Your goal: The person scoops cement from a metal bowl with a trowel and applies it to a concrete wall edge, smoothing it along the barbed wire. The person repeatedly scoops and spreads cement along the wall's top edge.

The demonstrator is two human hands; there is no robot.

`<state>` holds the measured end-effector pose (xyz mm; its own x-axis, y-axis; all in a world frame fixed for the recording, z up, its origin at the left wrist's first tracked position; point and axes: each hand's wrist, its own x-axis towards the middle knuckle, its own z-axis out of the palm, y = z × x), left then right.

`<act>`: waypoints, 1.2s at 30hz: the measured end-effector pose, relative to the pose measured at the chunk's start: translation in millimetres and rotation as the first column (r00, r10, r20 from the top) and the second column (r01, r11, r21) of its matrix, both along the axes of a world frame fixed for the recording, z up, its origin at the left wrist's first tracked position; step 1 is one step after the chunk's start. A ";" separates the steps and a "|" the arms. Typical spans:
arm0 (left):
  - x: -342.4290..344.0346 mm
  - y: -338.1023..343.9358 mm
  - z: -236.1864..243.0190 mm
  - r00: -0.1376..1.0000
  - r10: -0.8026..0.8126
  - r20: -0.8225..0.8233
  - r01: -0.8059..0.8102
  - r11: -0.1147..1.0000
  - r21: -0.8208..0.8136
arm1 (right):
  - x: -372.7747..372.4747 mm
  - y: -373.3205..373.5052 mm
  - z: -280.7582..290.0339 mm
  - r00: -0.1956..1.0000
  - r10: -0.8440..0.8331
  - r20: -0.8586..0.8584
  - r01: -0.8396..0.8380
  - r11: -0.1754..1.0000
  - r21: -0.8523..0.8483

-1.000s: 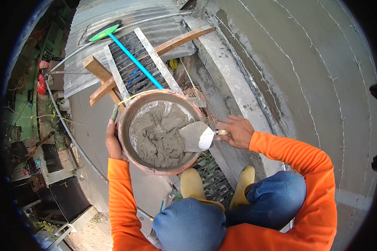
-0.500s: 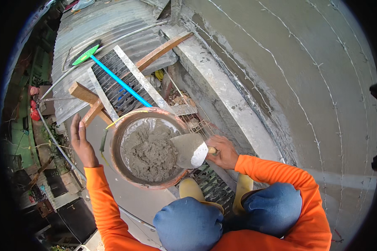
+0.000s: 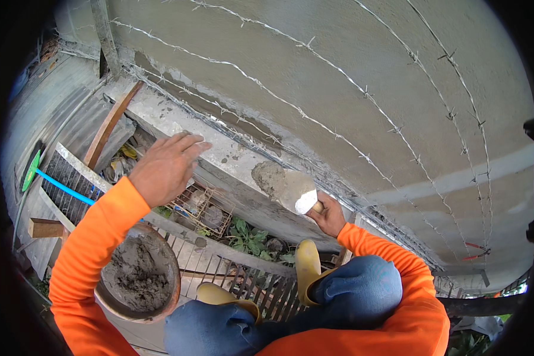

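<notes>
My right hand (image 3: 331, 217) is wrapped round the handle of a trowel (image 3: 296, 187), whose blade is over the concrete ledge (image 3: 222, 155). A lump of wet mortar (image 3: 268, 177) sits at the blade's front end; whether it touches the ledge I cannot tell. My left hand (image 3: 169, 167) reaches over the near side of the ledge, fingers stretched out and holding nothing; contact with the ledge is unclear. Below my left forearm, a round basin (image 3: 175, 274) holds more grey mortar (image 3: 137, 273), partly hidden by the sleeve.
Barbed wire (image 3: 302, 113) runs in several strands before the grey wall (image 3: 338, 35). A broom (image 3: 65, 188) with a blue handle, a wooden beam (image 3: 110, 127) and corrugated sheeting (image 3: 59, 101) lie to the left. My yellow boots (image 3: 307, 264) are by a slatted grating (image 3: 261, 285).
The view has turned right toward the wall. The trowel has left the basin and is over the ledge, carrying mortar. My left hand has moved from beside the basin to the ledge.
</notes>
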<state>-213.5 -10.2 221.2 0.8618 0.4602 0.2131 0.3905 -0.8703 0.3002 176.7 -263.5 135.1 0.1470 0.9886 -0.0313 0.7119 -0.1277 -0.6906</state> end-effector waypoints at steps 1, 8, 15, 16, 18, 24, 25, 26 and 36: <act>42.0 5.8 -22.8 0.991 -0.100 -0.089 0.094 0.993 -0.072 | 18.4 -7.9 -3.6 0.997 -0.059 0.042 0.060 0.998 -0.017; 275.9 -5.3 -180.6 0.948 -0.020 -0.319 -0.019 0.993 -0.117 | 100.8 -34.3 -42.4 0.932 -0.265 0.246 0.308 0.939 -0.155; 275.5 -15.9 -241.2 0.892 0.020 -0.451 -0.081 0.990 -0.118 | 125.4 -30.9 -75.4 0.943 -0.292 0.159 0.320 0.929 -0.188; 263.5 -22.9 -242.7 0.886 0.005 -0.464 -0.073 0.989 -0.128 | 126.8 -29.7 -77.3 0.942 -0.290 0.171 0.324 0.919 -0.225; 252.5 -32.3 -241.8 0.874 -0.004 -0.487 -0.076 0.987 -0.145 | 128.8 -26.3 -78.6 0.946 -0.247 0.210 0.301 0.912 -0.280; 249.3 -34.9 -232.1 0.838 -0.019 -0.546 -0.116 0.970 -0.212 | 144.6 25.7 -73.9 0.972 -0.191 0.136 0.235 0.779 -0.582; 249.4 -34.2 -230.6 0.842 -0.015 -0.539 -0.120 0.969 -0.215 | 150.5 41.3 -74.2 0.965 -0.244 0.099 0.242 0.679 -0.693; 249.0 -35.3 -229.2 0.832 -0.027 -0.554 -0.118 0.968 -0.223 | 156.9 55.6 -74.5 0.964 -0.252 0.086 0.236 0.663 -0.710; 246.8 -34.3 -226.7 0.879 -0.007 -0.477 -0.141 0.952 -0.274 | 154.7 95.1 -87.4 0.952 -0.306 -0.002 0.221 0.691 -0.688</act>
<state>33.2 -44.5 -5.5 0.7898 0.4970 -0.3593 0.6024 -0.7387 0.3024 331.4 -168.4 47.7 0.3520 0.6178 -0.7031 0.5030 -0.7584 -0.4146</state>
